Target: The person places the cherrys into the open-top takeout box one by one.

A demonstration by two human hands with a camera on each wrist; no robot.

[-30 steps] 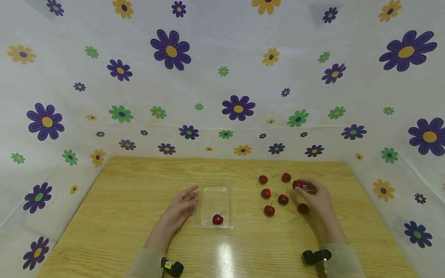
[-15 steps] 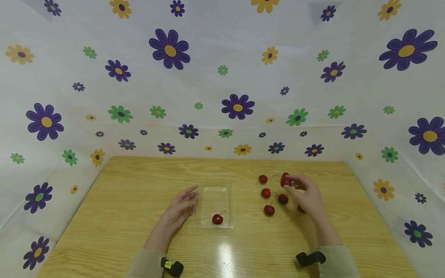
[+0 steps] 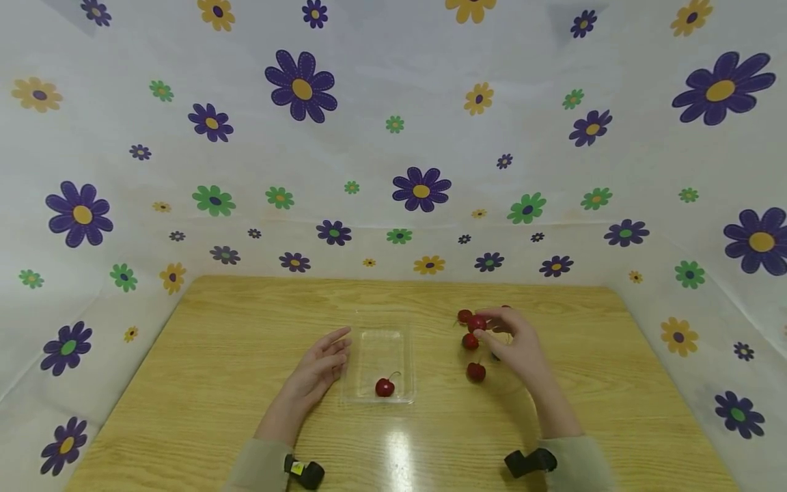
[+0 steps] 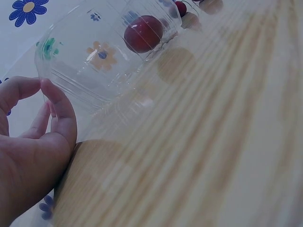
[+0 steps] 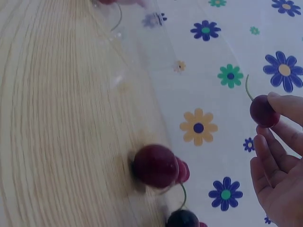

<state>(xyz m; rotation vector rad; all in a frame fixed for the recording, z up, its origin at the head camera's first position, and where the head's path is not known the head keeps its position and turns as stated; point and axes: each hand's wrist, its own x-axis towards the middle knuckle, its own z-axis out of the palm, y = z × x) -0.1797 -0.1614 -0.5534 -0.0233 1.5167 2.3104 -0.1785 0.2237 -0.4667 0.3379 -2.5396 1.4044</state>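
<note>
A clear plastic container lies on the wooden table with one red cherry at its near end. My left hand is at the container's left side; its fingers are loosely bent, with fingertips right at the rim in the left wrist view. My right hand pinches a dark red cherry between thumb and fingers, its green stem pointing away. In the head view this held cherry overlaps the loose ones. Below it, a cherry and another cherry lie on the table. My right hand partly hides more cherries.
The wood-grain table is enclosed by a white flowered cloth at the back and both sides. Another loose cherry lies toward the back, left of my right hand.
My right hand has carried the pinched cherry leftward over the other cherries, toward the container. My left hand, the container and the cherry in it have stayed in place.
</note>
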